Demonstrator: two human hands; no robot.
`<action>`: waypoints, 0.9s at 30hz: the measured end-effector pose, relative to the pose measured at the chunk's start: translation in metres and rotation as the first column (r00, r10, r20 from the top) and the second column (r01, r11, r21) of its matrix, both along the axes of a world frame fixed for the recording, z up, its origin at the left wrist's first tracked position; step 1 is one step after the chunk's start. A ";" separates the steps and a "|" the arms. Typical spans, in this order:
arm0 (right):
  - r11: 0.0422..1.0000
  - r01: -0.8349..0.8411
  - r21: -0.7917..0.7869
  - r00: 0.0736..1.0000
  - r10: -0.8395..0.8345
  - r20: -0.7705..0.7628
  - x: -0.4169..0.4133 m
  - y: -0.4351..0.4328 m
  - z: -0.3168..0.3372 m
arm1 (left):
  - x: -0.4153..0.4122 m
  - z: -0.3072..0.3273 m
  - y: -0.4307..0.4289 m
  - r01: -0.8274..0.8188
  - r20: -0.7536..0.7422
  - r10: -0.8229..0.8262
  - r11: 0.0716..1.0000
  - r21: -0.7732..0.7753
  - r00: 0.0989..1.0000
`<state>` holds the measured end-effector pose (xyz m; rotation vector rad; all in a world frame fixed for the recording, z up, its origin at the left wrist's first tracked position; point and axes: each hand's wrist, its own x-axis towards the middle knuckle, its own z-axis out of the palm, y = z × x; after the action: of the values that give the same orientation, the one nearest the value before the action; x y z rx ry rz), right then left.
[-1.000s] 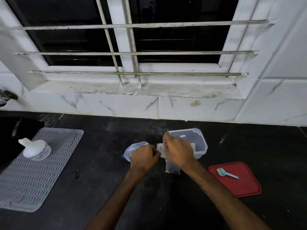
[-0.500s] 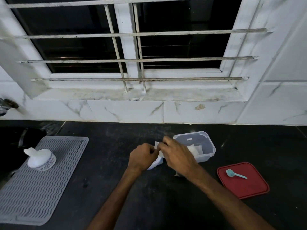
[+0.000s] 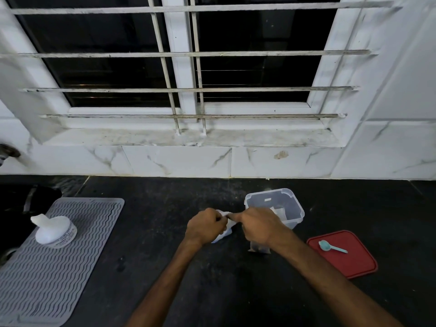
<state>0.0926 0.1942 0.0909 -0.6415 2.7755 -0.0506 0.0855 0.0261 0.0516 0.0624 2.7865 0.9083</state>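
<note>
Together, the left hand (image 3: 205,227) and right hand (image 3: 259,226) grip a white plastic packet (image 3: 230,223) with curled fingers, just beside the clear tub (image 3: 296,217) on the black worktop (image 3: 160,232)

2 hands (image 3: 205,226) (image 3: 259,228) on packet (image 3: 230,223) beside tub (image 3: 297,208)

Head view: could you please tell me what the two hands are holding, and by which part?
The left hand and right hand both pinch a pale plastic packet at its upper edge, where the fingers meet.
</note>
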 end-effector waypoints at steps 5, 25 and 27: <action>0.970 0.073 -0.232 0.988 -0.039 0.150 0.000 0.000 -0.012 | 0.005 0.009 -0.003 0.070 0.115 -0.112 0.945 0.320 0.987; 0.906 -0.023 -0.422 0.947 0.156 0.282 0.005 0.030 0.003 | 0.017 -0.009 0.018 0.255 -0.335 -0.168 0.937 0.238 0.927; 0.875 -0.007 -0.485 0.934 0.178 0.309 0.006 0.031 0.006 | 0.021 -0.009 0.021 0.261 -0.367 -0.165 0.938 0.229 0.915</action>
<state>0.0983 0.2253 0.0965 -0.7926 2.3844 -0.7752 0.1061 0.0475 0.0424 0.6179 2.8511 1.3271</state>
